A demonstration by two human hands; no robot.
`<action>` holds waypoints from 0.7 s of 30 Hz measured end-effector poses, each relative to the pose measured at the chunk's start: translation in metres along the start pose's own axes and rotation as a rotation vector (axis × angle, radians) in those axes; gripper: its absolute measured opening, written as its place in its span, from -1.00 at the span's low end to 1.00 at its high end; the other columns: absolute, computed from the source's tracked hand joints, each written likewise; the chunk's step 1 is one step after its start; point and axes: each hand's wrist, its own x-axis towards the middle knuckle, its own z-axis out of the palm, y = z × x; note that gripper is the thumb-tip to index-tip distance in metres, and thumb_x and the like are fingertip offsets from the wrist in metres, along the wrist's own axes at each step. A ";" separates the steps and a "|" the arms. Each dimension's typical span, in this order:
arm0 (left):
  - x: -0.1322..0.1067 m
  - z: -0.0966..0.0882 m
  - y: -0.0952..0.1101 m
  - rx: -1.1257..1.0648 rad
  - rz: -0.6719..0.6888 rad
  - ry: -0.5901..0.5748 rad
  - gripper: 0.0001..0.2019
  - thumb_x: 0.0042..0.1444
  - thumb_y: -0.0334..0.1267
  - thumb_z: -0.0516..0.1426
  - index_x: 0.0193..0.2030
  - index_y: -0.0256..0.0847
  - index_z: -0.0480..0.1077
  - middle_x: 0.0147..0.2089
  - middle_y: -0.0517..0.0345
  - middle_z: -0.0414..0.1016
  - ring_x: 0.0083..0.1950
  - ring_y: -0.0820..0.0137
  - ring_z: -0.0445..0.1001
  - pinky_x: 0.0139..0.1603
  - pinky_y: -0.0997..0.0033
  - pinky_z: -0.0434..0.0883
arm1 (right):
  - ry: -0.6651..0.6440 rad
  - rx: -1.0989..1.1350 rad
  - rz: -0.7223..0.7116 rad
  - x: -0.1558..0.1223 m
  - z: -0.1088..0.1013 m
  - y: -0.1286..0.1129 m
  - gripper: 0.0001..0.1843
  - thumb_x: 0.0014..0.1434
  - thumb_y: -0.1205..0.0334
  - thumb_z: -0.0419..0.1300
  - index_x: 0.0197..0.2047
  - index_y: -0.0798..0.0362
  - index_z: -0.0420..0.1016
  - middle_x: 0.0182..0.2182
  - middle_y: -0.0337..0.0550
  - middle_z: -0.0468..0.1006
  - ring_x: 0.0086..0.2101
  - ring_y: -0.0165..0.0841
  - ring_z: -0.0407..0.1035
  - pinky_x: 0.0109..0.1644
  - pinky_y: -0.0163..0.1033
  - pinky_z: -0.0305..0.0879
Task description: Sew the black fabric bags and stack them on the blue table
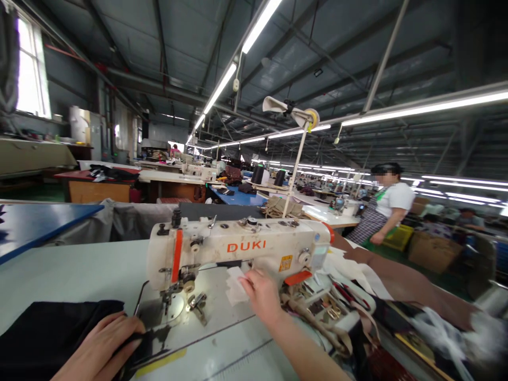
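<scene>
A: Starting with the right hand point(262, 295), gripping anything?

B: Yes, pinching thin white pieces point(235, 288) between thumb and bent fingers, just in front of the sewing machine point(214, 247), below the arm marked DUKI

A: Resting on the bed there, or lifted clear?

B: Cannot tell; seen only above the bright machine bed point(216, 320), to the right of the round needle plate point(177, 307) and apart from it

A: And with the left hand point(107, 338)?

B: Laid on the right end of a dark cloth point(47, 333), with fingers bent and close together; cannot tell whether clamped on it or merely pressing

A: Find that cloth where, exactly?

B: At the lower left, spread on the pale green table point(79, 270), near the needle end of the machine

A: Anything to note at the near side?

B: Note a yellow strip point(161, 364) along the front of the bed, and a ruled scale point(246, 360) to the right of it

A: And beyond the right wrist?

B: Look for a beige strap point(333, 338), with brown sheet material point(397, 272) behind and clear plastic point(442, 336) farther right

A: Working near anyone?

B: Yes, within sight of a person point(399, 198) in a white top and checked apron, standing off to the right, under long strip lights point(262, 24)
</scene>
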 end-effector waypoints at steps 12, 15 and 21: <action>0.031 -0.048 0.051 -0.104 -0.108 -0.398 -0.87 0.26 -0.36 -0.06 -0.25 -0.16 0.28 -0.28 0.19 0.41 -0.18 0.35 0.40 0.19 0.10 0.16 | -0.287 0.673 0.392 -0.025 0.024 -0.040 -0.60 0.13 -0.12 0.12 -0.46 0.07 0.44 -0.61 -0.25 0.38 -0.56 -0.37 0.24 -0.50 -0.29 0.14; 0.029 -0.049 0.051 -0.122 -0.107 -0.391 -0.87 0.26 -0.38 -0.07 -0.25 -0.16 0.27 -0.27 0.19 0.41 -0.18 0.34 0.39 0.20 0.09 0.13 | -0.305 0.677 0.407 -0.025 0.026 -0.043 -0.58 0.09 -0.15 0.13 -0.45 0.06 0.47 -0.59 -0.24 0.41 -0.54 -0.34 0.27 -0.48 -0.29 0.17; 0.033 -0.054 0.052 -0.127 -0.118 -0.399 -0.87 0.26 -0.36 -0.05 -0.25 -0.17 0.30 -0.27 0.18 0.43 -0.18 0.34 0.40 0.15 0.16 0.16 | -0.288 0.590 0.295 -0.032 0.028 -0.064 -0.65 0.11 -0.09 0.15 -0.47 0.02 0.44 -0.55 -0.23 0.40 -0.47 -0.29 0.28 -0.39 -0.24 0.20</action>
